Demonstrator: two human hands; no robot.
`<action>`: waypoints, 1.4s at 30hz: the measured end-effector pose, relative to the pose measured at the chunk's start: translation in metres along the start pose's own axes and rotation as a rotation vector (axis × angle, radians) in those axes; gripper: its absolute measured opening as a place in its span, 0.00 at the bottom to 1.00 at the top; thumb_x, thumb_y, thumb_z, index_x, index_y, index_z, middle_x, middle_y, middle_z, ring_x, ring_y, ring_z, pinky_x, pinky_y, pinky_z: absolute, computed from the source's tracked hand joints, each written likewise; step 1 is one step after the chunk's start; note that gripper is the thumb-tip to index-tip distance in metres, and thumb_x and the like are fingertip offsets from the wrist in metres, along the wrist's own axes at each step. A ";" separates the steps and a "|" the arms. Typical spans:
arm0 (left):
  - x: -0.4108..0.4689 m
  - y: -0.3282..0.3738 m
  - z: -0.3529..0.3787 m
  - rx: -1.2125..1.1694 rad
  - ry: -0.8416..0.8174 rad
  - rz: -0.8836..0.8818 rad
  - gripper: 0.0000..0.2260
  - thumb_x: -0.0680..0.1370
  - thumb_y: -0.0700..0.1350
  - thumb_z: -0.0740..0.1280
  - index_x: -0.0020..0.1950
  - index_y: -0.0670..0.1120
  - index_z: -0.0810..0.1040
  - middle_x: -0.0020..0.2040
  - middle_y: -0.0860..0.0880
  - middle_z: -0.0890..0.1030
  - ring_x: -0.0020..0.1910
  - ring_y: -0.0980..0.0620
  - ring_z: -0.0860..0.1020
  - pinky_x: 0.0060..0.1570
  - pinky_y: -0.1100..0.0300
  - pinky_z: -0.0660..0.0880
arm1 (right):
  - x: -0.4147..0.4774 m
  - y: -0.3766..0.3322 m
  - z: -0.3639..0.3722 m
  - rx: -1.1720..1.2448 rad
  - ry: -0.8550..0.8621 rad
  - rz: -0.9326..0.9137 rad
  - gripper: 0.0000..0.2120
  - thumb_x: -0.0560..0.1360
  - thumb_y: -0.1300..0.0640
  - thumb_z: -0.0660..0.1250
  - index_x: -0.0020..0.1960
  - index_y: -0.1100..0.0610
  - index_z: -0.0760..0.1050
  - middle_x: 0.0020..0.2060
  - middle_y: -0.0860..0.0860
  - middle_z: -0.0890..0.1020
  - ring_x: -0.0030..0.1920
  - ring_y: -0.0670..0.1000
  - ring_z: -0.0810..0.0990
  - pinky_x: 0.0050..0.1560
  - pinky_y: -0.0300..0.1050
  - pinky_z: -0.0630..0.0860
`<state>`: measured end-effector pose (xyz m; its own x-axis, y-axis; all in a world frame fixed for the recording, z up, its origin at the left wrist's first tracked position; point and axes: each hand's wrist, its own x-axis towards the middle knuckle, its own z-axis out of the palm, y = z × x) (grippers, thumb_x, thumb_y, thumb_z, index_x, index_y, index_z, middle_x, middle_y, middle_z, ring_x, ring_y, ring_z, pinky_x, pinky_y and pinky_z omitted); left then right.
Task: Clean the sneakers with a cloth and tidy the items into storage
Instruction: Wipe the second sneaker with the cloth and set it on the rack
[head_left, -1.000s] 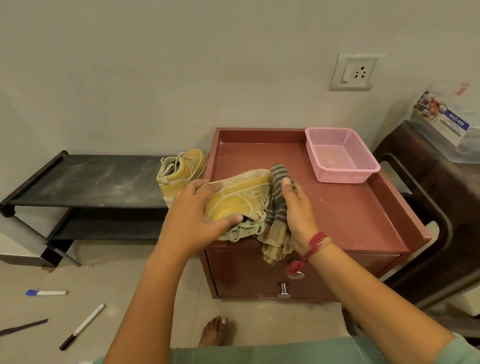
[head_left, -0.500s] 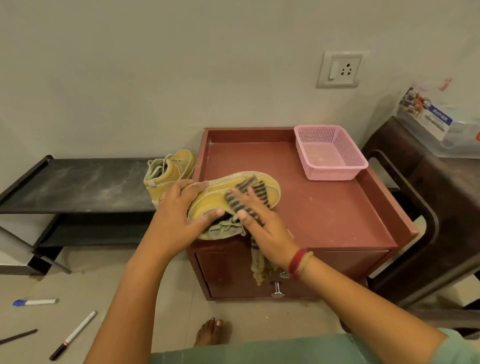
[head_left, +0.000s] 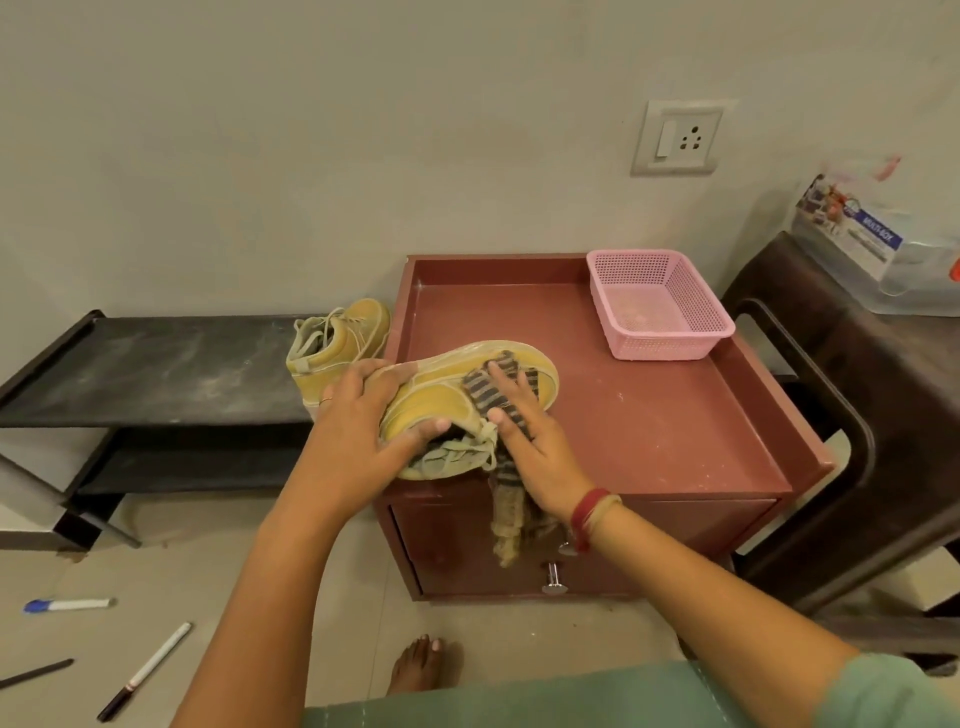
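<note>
A yellow sneaker (head_left: 441, 400) lies on its side at the front left corner of the red cabinet top (head_left: 649, 415). My left hand (head_left: 358, 431) grips its heel end, thumb on the near side by the laces. My right hand (head_left: 524, 441) presses a striped cloth (head_left: 493, 389) flat against the sneaker's toe side; the cloth's tail hangs down over the cabinet's front. A second yellow sneaker (head_left: 337, 343) stands upright on the black shoe rack (head_left: 156, 369), right against the cabinet.
A pink mesh basket (head_left: 660, 306) sits at the back right of the cabinet top. A dark chair (head_left: 857, 415) with a plastic box (head_left: 878, 244) stands at the right. Pens (head_left: 145, 670) lie on the floor at the left, my bare foot (head_left: 421, 665) below.
My right hand brought the cloth from beside the sneaker onto its side and now rubs it toward the toe. My left hand keeps its hold on the heel.
</note>
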<state>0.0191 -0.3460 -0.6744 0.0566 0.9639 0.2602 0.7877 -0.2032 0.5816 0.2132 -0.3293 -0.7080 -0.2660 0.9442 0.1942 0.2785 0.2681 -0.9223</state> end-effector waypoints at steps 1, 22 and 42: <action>0.000 0.000 0.000 -0.003 0.003 0.004 0.37 0.66 0.72 0.57 0.71 0.55 0.69 0.68 0.53 0.65 0.69 0.51 0.60 0.63 0.58 0.59 | -0.003 -0.004 0.006 0.003 -0.015 -0.013 0.18 0.77 0.43 0.55 0.63 0.24 0.58 0.69 0.28 0.57 0.74 0.37 0.44 0.76 0.55 0.47; 0.003 -0.005 -0.001 -0.070 0.002 -0.035 0.34 0.67 0.71 0.58 0.70 0.57 0.69 0.67 0.56 0.67 0.69 0.53 0.62 0.63 0.57 0.59 | 0.008 -0.031 -0.065 0.704 0.594 0.170 0.17 0.79 0.48 0.59 0.63 0.56 0.73 0.58 0.54 0.79 0.57 0.53 0.79 0.59 0.51 0.75; 0.000 -0.002 -0.002 -0.053 0.000 -0.009 0.36 0.66 0.71 0.58 0.70 0.56 0.69 0.63 0.58 0.65 0.65 0.56 0.60 0.62 0.57 0.60 | -0.015 -0.003 0.004 0.000 -0.093 -0.062 0.19 0.77 0.43 0.54 0.66 0.26 0.59 0.73 0.34 0.56 0.75 0.41 0.46 0.75 0.53 0.47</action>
<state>0.0158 -0.3457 -0.6739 0.0495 0.9658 0.2544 0.7543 -0.2031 0.6243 0.2130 -0.3450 -0.7099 -0.3667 0.9042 0.2188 0.2586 0.3250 -0.9097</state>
